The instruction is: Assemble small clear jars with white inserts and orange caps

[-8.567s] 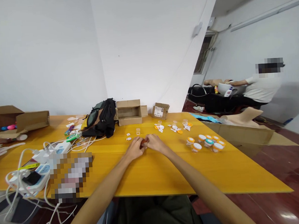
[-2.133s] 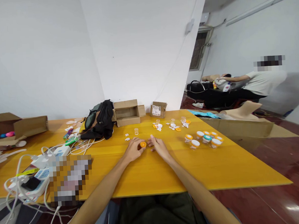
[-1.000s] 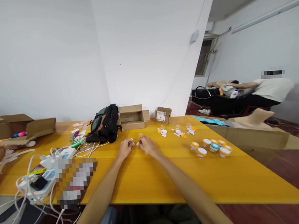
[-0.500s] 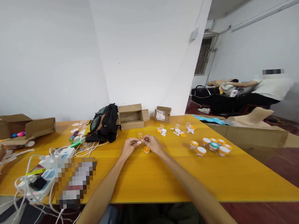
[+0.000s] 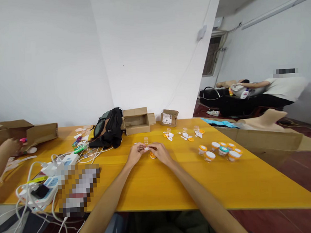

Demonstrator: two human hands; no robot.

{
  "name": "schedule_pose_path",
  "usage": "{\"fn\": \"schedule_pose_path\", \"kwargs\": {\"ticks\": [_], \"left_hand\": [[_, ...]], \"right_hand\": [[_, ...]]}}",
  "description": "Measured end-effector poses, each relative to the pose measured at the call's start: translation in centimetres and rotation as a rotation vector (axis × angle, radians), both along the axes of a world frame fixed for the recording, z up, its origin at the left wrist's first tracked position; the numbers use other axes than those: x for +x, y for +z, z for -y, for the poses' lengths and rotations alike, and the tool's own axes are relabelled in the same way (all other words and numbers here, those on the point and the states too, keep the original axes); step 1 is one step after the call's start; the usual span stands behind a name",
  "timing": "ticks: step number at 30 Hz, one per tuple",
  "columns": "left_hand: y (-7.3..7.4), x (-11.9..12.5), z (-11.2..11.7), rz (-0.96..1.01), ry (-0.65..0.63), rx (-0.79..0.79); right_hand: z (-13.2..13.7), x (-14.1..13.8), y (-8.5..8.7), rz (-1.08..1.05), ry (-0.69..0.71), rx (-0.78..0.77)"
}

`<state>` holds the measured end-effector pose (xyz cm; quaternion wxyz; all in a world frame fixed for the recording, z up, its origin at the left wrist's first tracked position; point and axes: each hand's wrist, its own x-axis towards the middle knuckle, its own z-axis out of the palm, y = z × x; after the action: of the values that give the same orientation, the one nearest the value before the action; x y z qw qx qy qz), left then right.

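Note:
My left hand (image 5: 136,154) and my right hand (image 5: 159,152) meet over the middle of the table. Their fingertips are closed on a small white plastic part (image 5: 146,149); its exact shape is too small to make out. Just below the fingers, partly covered by my right hand, lies an orange ring-shaped lid (image 5: 152,156). Behind the hands stands a small clear plastic cup (image 5: 145,140). Another small white piece (image 5: 135,143) shows at the far edge of my left hand.
Several lidded jars (image 5: 209,156) stand at right. Loose lids, cups and white pieces (image 5: 184,135) lie behind them. Cardboard boxes (image 5: 137,129) and a black bag (image 5: 110,129) line the back. At left are power strips (image 5: 51,184), cables and another person's hand (image 5: 12,146).
My fingertips have come closer together, and the white pieces between them now appear as one. The other person's hand at far left has moved towards the open box.

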<state>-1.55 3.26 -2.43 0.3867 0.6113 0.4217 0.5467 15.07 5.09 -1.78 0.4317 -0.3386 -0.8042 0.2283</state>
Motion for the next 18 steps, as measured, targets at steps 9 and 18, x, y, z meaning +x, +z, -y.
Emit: {"fn": "schedule_pose_path", "kwargs": {"ticks": [9,18], "left_hand": [[0.13,-0.18,0.03,-0.035,-0.008,0.008],[0.43,0.12,0.42,-0.098,-0.012,0.008]], "right_hand": [[0.32,0.25,-0.44,-0.015,0.051,0.039],[0.55,0.00,-0.76,0.082,-0.006,0.128]]}}
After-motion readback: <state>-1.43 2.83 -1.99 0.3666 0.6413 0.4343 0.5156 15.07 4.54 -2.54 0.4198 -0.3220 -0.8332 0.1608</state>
